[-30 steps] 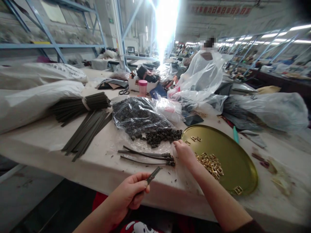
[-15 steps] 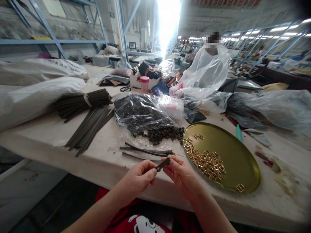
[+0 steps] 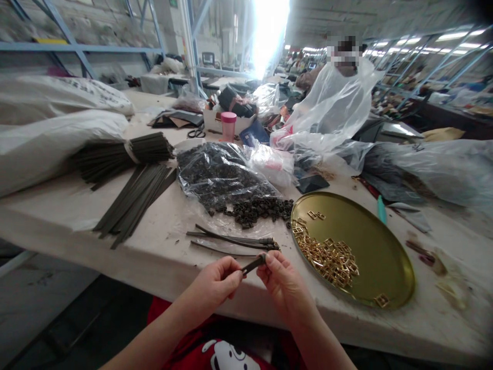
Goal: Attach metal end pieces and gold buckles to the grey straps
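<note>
A short dark strap (image 3: 252,264) is stretched between my two hands over the table's front edge. My left hand (image 3: 220,280) pinches its lower left end between thumb and fingers. At the other end, my right hand (image 3: 284,281) grips it where a small dark loop seems to sit around the strap. Several finished-looking straps (image 3: 231,240) lie just beyond my hands, some with a fitting at the right end. Small dark loops (image 3: 258,209) spill from a clear plastic bag (image 3: 219,172). To the right, a round gold tray (image 3: 379,246) holds a pile of gold buckles (image 3: 327,259).
Loose dark strips (image 3: 133,203) and a tied bundle of them (image 3: 150,148) lie at the left, beside white sacks (image 3: 57,144). Behind stand a pink-lidded jar (image 3: 228,127) and scissors (image 3: 196,132). Across the table a person (image 3: 342,64) is behind clear plastic sheeting (image 3: 335,113).
My hands have drawn slightly apart, the left one shifting left. More of the strap shows between them, and a loop is now visible near my right fingertips. The view has tilted slightly.
</note>
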`<state>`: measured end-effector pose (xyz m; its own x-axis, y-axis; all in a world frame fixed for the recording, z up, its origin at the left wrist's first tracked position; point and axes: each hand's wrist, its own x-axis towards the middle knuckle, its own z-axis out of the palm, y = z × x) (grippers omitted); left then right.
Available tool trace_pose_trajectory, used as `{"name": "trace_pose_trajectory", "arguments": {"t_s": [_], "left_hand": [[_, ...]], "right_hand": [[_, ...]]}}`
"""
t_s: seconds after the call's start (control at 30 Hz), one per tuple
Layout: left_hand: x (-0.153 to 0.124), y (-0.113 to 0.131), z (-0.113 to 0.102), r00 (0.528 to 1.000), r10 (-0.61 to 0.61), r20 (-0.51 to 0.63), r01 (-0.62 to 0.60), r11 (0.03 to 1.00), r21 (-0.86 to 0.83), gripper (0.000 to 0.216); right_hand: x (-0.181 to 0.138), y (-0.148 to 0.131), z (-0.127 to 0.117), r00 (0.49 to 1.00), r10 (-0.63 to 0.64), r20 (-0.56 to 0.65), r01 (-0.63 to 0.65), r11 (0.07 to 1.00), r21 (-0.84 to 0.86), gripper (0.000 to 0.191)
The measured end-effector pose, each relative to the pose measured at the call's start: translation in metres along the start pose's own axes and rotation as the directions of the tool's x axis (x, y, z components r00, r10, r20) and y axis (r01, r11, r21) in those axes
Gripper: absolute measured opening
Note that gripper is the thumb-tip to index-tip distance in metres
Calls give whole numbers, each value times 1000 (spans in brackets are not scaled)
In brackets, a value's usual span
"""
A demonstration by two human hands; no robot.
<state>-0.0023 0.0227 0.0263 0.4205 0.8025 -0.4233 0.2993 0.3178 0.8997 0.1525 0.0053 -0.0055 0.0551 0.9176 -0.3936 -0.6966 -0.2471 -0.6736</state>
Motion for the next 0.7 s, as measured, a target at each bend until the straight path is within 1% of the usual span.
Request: {"name": "trace_pose_trajectory", "arguments": {"t_s": [0.07,0.13,0.23,0.33,0.47,0.57,0.63,0.7], "left_hand": [[1,2,0,1000,-5,2,5,1000,27,17],[1,3,0,1000,-9,-8,9,998,61,17],[1,3,0,1000,7,-20,-5,995,97,18],[0,0,-1,1000,10,20,-12,994,108,18],[-2,-1,-3,995,5,96,-19,988,153,17],[-4,2,-1,996,26,88,-45,975,217,19],[-8,6,1,995,39,91,-60,971,232,20],[-13,8,3,990,33,138,-63,974,216,18]], "right_hand": [[-1,2,-2,997,-77,4,77,989,-123,21],[-2,4,-4,987,-156,24,157,956,-248,21],[-3,4,-7,974,-219,62,227,917,-329,24],[-3,1,-10,975,-209,75,222,911,-346,27],[-9,-1,-12,981,-148,124,187,892,-411,26],[-15,2,-10,977,-111,182,182,876,-446,27],[-18,4,-8,975,-97,200,177,881,-438,30],[-20,3,-8,980,-98,175,161,902,-400,32]]}}
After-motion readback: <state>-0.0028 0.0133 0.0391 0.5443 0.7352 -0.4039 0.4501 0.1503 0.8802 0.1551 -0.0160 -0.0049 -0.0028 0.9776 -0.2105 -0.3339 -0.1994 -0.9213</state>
